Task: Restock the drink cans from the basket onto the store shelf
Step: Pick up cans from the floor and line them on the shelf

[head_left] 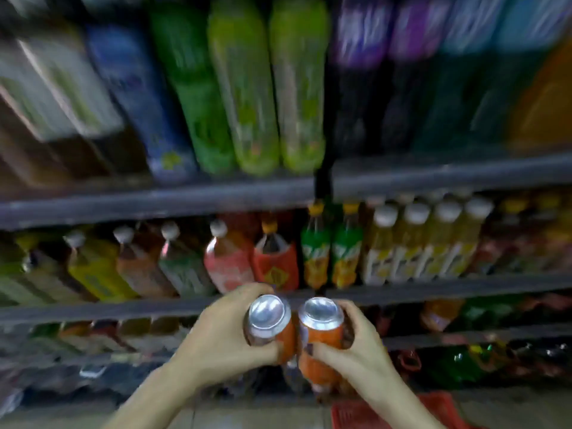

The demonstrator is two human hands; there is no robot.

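My left hand (216,342) grips an orange drink can (268,325) with a silver top, fingers curled round its side. My right hand (356,345) grips a second orange can (320,329) the same way. The two cans are upright and side by side, almost touching, held in front of the lower shelves (154,308). A red basket (433,410) sits on the floor at the bottom right, partly hidden by my right forearm; its contents do not show. The whole picture is blurred by motion.
Grey shelf edges run across the view. The top shelf carries large green, blue and purple bottles (241,88). The middle shelf holds several smaller bottles (411,243) packed tightly. Lower shelves with dark bottles lie behind my hands. Pale floor shows at the bottom.
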